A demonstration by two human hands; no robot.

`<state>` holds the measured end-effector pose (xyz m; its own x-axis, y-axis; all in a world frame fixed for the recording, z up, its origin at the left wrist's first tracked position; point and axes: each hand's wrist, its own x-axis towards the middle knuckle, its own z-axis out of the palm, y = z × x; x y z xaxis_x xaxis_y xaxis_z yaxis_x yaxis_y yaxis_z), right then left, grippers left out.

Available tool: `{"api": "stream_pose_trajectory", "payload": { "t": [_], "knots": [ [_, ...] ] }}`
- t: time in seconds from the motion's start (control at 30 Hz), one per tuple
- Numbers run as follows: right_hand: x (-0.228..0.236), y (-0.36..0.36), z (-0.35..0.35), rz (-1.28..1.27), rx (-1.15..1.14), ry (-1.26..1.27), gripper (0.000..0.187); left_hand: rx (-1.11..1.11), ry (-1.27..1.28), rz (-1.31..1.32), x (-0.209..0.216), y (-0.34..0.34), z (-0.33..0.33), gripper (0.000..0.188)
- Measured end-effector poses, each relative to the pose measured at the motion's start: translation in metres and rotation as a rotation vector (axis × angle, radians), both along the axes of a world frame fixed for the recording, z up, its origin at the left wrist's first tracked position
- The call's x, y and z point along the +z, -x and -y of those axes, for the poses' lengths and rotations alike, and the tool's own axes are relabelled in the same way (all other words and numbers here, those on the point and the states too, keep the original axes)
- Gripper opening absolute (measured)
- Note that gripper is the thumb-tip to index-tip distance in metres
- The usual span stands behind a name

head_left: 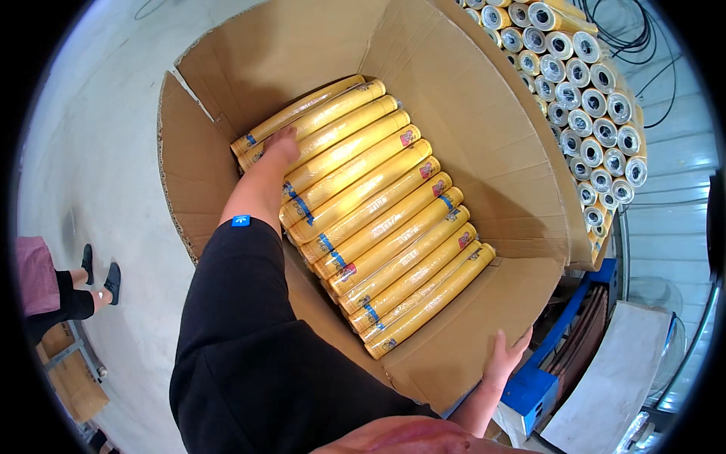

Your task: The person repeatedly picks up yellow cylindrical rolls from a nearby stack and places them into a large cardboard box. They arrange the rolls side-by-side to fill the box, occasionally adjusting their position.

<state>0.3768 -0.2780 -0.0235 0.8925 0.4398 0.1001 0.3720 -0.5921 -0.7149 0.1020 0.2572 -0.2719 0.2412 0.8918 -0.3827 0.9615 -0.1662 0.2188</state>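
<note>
A big open cardboard box (484, 129) holds a slanting row of yellow plastic-wrapped rolls (363, 197), laid side by side, with blue and red marks near their ends. My left hand (281, 148) reaches down inside, its fingers curled over one yellow roll near the far left end of the row. That roll's gripped end is partly hidden under the hand. At the near right corner, my right hand (505, 357) lies against the box's edge. Its thumb and fingers are spread, and they hold nothing.
Stacked yellow rolls (582, 98) show their round ends behind the box at right. A blue metal frame (533, 386) and a pale panel (612, 371) stand close on the right. Black cables (643, 38) hang at far right. Another person (53, 291) stands at left, near a carton (76, 386).
</note>
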Motion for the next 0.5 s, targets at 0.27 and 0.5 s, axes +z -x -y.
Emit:
{"api": "stream_pose_trajectory", "payload": {
  "t": [0.27, 0.5],
  "knots": [
    [0.001, -0.005, 0.0, 0.082, 0.028, 0.1, 0.072, -0.299, 0.222, -0.238, 0.105, -0.009, 0.001, 0.041],
    [-0.022, -0.026, 0.026, -0.026, 0.014, -0.184, 0.072, -0.408, -0.327, -0.093, 0.232, 0.039, 0.058, 0.036]
  ]
}}
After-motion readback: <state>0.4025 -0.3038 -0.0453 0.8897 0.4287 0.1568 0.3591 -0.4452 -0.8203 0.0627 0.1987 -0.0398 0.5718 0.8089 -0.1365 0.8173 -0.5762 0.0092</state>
